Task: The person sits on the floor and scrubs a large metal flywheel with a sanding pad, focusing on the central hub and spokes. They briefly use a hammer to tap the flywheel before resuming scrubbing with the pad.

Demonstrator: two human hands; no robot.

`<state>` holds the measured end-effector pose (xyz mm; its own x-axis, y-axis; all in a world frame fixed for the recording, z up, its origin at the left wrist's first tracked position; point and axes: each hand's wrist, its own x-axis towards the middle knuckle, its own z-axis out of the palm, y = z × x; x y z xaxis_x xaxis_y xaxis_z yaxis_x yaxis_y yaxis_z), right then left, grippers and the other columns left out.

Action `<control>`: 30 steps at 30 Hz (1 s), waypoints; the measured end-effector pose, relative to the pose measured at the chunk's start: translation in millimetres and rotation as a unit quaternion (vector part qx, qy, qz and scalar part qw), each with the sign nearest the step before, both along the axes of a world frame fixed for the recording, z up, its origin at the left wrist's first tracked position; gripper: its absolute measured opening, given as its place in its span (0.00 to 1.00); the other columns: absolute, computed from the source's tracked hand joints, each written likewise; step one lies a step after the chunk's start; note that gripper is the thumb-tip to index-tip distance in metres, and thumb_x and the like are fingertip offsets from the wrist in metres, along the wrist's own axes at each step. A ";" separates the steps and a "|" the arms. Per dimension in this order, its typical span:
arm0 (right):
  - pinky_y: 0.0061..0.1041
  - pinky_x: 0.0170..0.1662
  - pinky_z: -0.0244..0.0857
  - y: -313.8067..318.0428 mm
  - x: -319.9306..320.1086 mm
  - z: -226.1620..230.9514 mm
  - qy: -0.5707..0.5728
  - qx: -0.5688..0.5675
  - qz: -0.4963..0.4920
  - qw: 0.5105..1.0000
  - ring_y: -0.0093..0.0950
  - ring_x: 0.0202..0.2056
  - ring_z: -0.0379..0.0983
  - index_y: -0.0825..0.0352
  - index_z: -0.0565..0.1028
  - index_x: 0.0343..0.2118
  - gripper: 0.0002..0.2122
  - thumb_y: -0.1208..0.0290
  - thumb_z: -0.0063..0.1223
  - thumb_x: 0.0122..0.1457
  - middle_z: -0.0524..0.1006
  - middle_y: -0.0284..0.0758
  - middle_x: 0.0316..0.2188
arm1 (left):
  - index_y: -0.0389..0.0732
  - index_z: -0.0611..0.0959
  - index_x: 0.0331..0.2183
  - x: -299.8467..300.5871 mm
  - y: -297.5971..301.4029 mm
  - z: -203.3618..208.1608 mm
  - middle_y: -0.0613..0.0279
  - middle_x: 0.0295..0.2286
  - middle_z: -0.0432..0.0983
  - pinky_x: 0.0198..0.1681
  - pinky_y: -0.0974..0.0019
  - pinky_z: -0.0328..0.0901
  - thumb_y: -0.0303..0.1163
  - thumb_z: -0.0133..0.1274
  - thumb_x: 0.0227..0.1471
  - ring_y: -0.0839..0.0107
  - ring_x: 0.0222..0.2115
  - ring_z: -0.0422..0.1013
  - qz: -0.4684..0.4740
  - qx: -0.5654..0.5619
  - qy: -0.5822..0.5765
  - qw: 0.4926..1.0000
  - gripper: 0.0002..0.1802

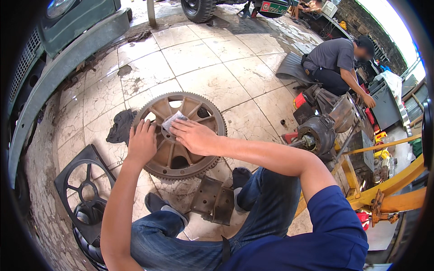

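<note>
A large rusty brown flywheel (169, 166) with spokes and a toothed rim lies before me, just beyond my feet. On its hub, my right hand (193, 136) presses a small folded grey sheet (173, 120) under its fingers; whether that is cloth or sandpaper I cannot tell. My left hand (143, 143) rests on the left side of the wheel, fingers stretched out and nothing in them. A crumpled black cloth (120, 126) sits on the tiles at the wheel's left edge. Between my feet, a dark metal bracket (212, 200) with holes touches the floor close to the rim.
A black fan shroud (68, 174) is at lower left, beside a vehicle's bumper (86, 40). To the right are a greasy axle housing (318, 131) and a yellow metal frame (384, 187). Another person (332, 63) crouches there, reaching toward parts. A vehicle wheel (197, 9) stands at the back.
</note>
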<state>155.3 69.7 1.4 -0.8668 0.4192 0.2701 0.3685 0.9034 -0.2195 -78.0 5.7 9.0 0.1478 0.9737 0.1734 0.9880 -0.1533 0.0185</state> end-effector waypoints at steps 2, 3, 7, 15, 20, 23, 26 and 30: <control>0.36 0.68 0.52 -3.0 -0.1 1.7 -0.006 0.006 0.009 1.000 0.37 0.65 0.58 0.71 0.68 0.59 0.20 0.66 0.42 0.68 0.66 0.43 0.62 | 0.39 0.73 0.55 0.9 -0.6 -0.3 0.51 0.56 0.67 0.61 0.42 0.56 0.32 0.46 0.59 0.54 0.61 0.60 -0.002 0.001 -0.007 1.000 0.22; 0.36 0.68 0.51 -3.5 0.2 3.3 -0.008 0.006 0.012 1.000 0.37 0.65 0.58 0.71 0.68 0.59 0.20 0.66 0.42 0.68 0.66 0.43 0.62 | 0.39 0.73 0.54 1.4 -0.5 -0.2 0.51 0.56 0.67 0.61 0.42 0.57 0.32 0.46 0.59 0.54 0.61 0.60 -0.003 0.002 -0.011 1.000 0.22; 0.36 0.68 0.51 5.7 3.8 8.7 -0.026 0.014 -0.012 0.999 0.38 0.66 0.58 0.72 0.67 0.59 0.21 0.66 0.41 0.68 0.66 0.44 0.62 | 0.40 0.73 0.55 3.6 2.1 -0.7 0.51 0.56 0.67 0.61 0.43 0.56 0.32 0.47 0.59 0.54 0.61 0.60 -0.006 0.013 -0.013 1.000 0.22; 0.40 0.67 0.53 0.1 2.4 5.4 -0.020 0.080 0.021 0.996 0.38 0.64 0.61 0.71 0.70 0.56 0.20 0.66 0.44 0.65 0.68 0.44 0.60 | 0.40 0.73 0.55 -2.8 -0.3 -7.7 0.52 0.55 0.68 0.59 0.40 0.57 0.35 0.48 0.57 0.54 0.59 0.62 -0.020 0.038 -0.005 0.999 0.24; 0.38 0.68 0.52 -1.0 5.1 10.6 -0.039 0.036 -0.009 0.999 0.36 0.65 0.59 0.70 0.69 0.58 0.20 0.66 0.40 0.68 0.66 0.42 0.63 | 0.42 0.72 0.57 -1.1 -2.4 -4.5 0.51 0.56 0.67 0.62 0.43 0.56 0.34 0.46 0.60 0.55 0.61 0.61 -0.001 0.015 0.003 1.000 0.23; 0.36 0.69 0.52 14.8 13.1 15.0 -0.051 0.025 -0.005 0.998 0.35 0.66 0.58 0.71 0.68 0.59 0.21 0.64 0.35 0.70 0.65 0.42 0.64 | 0.41 0.71 0.57 -0.6 -2.6 -0.8 0.50 0.57 0.67 0.62 0.40 0.56 0.35 0.45 0.61 0.55 0.62 0.60 -0.006 0.006 -0.008 1.000 0.24; 0.36 0.69 0.50 24.7 15.5 24.7 -0.029 -0.128 -0.089 0.987 0.36 0.66 0.59 0.68 0.67 0.61 0.21 0.65 0.35 0.70 0.65 0.40 0.64 | 0.40 0.72 0.57 0.1 -2.6 -2.2 0.50 0.57 0.67 0.62 0.39 0.55 0.35 0.45 0.61 0.55 0.62 0.59 0.000 0.003 -0.005 1.000 0.24; 0.36 0.69 0.51 -2.8 2.9 16.8 -0.026 -0.059 0.035 0.997 0.37 0.65 0.58 0.70 0.66 0.61 0.20 0.66 0.37 0.70 0.64 0.44 0.64 | 0.40 0.72 0.57 1.0 -1.9 -2.7 0.50 0.57 0.67 0.62 0.39 0.55 0.36 0.45 0.61 0.54 0.61 0.60 0.006 0.002 -0.001 1.000 0.24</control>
<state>158.2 66.9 18.2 -0.9071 0.3824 0.1760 0.3185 0.8968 -0.3071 -77.0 3.8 6.3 0.1365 0.9747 0.1768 0.9896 -0.1424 0.0208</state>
